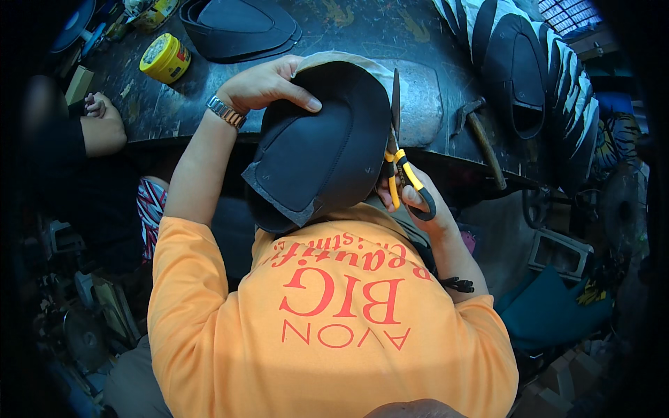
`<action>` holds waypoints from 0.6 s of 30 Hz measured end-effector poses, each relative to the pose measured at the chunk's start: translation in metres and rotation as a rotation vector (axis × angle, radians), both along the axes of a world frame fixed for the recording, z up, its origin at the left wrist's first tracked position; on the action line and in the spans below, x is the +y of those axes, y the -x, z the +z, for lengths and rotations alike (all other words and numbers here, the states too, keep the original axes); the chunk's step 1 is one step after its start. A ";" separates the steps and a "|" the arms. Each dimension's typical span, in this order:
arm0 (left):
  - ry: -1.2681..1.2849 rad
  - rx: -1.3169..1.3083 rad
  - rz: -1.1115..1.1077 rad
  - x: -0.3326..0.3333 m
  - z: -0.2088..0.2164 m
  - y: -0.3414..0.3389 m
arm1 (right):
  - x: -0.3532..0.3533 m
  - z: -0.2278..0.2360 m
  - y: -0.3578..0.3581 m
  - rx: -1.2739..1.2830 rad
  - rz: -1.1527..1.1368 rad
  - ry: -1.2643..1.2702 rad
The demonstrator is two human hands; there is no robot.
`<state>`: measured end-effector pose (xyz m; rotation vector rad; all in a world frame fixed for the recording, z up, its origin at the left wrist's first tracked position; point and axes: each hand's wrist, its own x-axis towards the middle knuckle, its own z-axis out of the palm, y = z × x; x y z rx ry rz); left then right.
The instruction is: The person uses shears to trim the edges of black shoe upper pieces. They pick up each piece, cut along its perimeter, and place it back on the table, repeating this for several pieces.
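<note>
A black shoe upper [317,150] with a stitched seam hangs in front of me at the table's near edge. A pale lining [352,61] sticks out along its far edge. My left hand [270,85], with a metal watch at the wrist, pinches that far edge, thumb on the black face. In my right hand [426,203] is a pair of scissors [412,180] with yellow and black handles. Their blades point away from me along the upper's right side, close to the lining. Whether the blades touch the material is hard to see.
On the dark worktable [348,31] lie a worn slab [418,104], a hammer [481,136], a yellow tub [166,58] and stacked black pieces [240,28]. Black uppers with white lining [512,70] line the right side. Another person's hand [103,115] rests at the left edge.
</note>
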<state>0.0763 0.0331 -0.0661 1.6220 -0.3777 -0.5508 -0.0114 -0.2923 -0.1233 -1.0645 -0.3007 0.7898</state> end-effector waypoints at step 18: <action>-0.115 0.196 -0.317 -0.008 0.018 -0.008 | -0.022 0.005 -0.005 0.081 0.042 0.174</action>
